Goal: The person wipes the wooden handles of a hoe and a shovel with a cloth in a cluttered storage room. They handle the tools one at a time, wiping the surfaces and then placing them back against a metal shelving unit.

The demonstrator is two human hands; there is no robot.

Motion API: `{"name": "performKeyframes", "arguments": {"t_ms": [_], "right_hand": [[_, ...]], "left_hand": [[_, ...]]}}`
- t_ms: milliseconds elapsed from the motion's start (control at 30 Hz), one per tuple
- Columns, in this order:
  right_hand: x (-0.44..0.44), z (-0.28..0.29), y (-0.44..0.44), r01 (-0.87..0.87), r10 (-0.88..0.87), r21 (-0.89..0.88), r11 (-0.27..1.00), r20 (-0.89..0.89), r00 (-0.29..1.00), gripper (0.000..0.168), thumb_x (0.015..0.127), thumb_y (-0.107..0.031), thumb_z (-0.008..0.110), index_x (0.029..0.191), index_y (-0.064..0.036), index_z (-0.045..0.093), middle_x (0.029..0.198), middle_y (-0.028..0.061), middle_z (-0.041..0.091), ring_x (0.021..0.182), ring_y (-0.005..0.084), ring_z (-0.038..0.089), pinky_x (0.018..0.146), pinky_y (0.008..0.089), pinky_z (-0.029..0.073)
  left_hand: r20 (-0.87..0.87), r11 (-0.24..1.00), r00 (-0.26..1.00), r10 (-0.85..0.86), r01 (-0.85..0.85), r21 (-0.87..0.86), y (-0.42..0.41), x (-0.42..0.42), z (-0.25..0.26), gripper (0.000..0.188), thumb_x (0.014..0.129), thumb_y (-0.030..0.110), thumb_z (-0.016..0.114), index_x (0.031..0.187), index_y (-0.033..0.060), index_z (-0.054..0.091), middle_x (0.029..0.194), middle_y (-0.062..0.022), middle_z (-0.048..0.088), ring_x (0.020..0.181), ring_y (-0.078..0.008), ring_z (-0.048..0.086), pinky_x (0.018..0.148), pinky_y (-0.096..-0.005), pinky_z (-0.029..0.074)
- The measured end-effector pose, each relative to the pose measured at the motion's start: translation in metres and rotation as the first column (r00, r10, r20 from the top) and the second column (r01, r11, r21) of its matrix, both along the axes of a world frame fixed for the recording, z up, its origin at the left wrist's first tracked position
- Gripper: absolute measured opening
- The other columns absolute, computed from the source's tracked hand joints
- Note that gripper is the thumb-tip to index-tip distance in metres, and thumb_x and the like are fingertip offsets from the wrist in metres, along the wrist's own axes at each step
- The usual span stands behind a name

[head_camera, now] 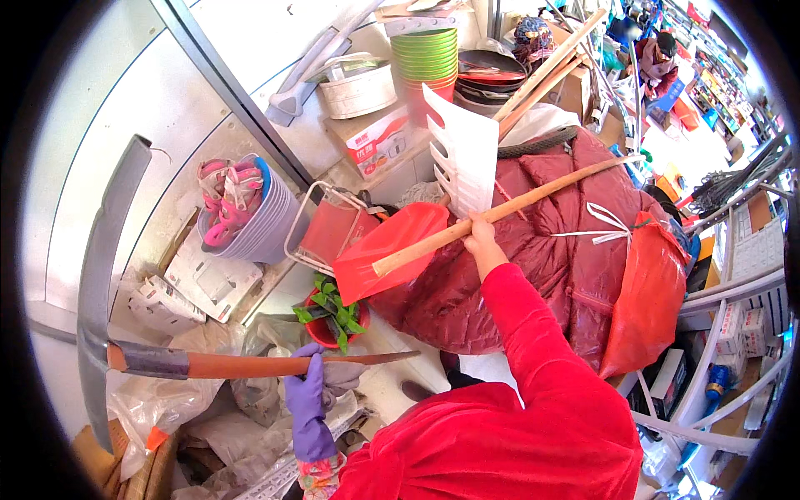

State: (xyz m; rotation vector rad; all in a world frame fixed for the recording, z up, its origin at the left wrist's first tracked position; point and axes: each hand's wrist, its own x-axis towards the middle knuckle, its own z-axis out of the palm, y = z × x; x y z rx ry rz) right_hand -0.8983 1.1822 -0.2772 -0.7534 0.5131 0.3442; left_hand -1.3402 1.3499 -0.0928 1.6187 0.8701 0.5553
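Note:
My left hand (307, 400), in a purple rubber glove, is closed around the orange-brown handle (237, 366) of a pickaxe. The grey steel pickaxe head (103, 275) stands upright at the far left. A greyish cloth (344, 378) is bunched at the same glove, below the handle. Bare, my right hand (482, 242) grips a light wooden pole (550, 187) that slants up to the right. Behind the pole's near end is a red shovel blade (387, 250). A white toothed blade (465, 159) rises just above my right hand; how either blade is attached cannot be seen.
A large dark-red quilted bundle (531, 300) lies beyond my right arm, beside an orange bag (650, 287). Stacked grey buckets (259, 219) hold pink shoes. A potted plant (334, 312) stands below the red blade. Shelving (694, 431) lines the right; a person (659, 59) is far off.

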Motion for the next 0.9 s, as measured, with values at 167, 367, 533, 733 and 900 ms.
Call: {"name": "performKeyframes", "arguments": {"t_ms": [167,367,533,733,900], "right_hand": [[0.012,0.019,-0.027,0.237,-0.189,-0.371,0.898,0.162,0.969,0.026,0.085,-0.005,0.064,0.101,0.002,0.045,0.074,0.0116,0.055,0.051,0.0234,0.055,0.047,0.0375,0.05],[0.028,0.074,-0.116,0.192,-0.081,-0.393,0.899,0.281,0.956,0.016,0.084,-0.011,0.065,0.079,0.0,0.054,0.066,0.0084,0.055,0.054,0.0215,0.057,0.05,0.0352,0.049],[0.02,0.106,-0.141,0.185,-0.087,-0.281,0.942,0.328,0.941,0.015,0.083,-0.012,0.064,0.08,0.0,0.055,0.067,0.0085,0.056,0.056,0.0223,0.057,0.052,0.0362,0.05],[-0.01,0.099,-0.135,0.101,0.019,-0.373,0.922,0.303,0.953,0.015,0.083,-0.012,0.065,0.08,-0.001,0.055,0.066,0.0077,0.055,0.053,0.0214,0.057,0.047,0.0341,0.049],[0.027,0.112,-0.148,0.083,0.016,-0.298,0.951,0.317,0.948,0.014,0.084,-0.012,0.065,0.081,-0.003,0.056,0.067,0.0071,0.056,0.053,0.0208,0.057,0.046,0.0344,0.049]], "left_hand": [[0.004,1.0,1.0,0.019,-0.019,-0.011,0.007,-0.006,-0.005,0.019,0.089,0.006,0.063,0.107,0.0006,0.062,0.106,-0.0073,0.064,0.098,-0.0142,0.059,0.089,-0.0281,0.046],[-0.025,0.999,1.0,-0.003,0.004,0.035,0.012,-0.01,-0.007,0.019,0.089,0.007,0.063,0.107,0.0014,0.062,0.105,-0.0056,0.063,0.096,-0.0138,0.059,0.088,-0.0276,0.046],[0.017,0.998,1.0,-0.019,0.02,-0.065,0.016,-0.008,-0.007,0.018,0.089,0.007,0.064,0.107,0.0022,0.063,0.103,-0.0047,0.064,0.094,-0.0132,0.058,0.086,-0.0264,0.046],[0.049,0.996,0.998,-0.037,0.041,-0.078,0.017,-0.014,-0.012,0.018,0.089,0.007,0.063,0.106,0.0018,0.063,0.105,-0.0058,0.065,0.093,-0.0136,0.059,0.085,-0.026,0.046],[0.045,0.997,0.998,-0.037,0.039,-0.06,0.016,-0.016,-0.009,0.018,0.089,0.007,0.064,0.106,0.0018,0.063,0.105,-0.0067,0.065,0.095,-0.0141,0.059,0.087,-0.0266,0.046]]}}
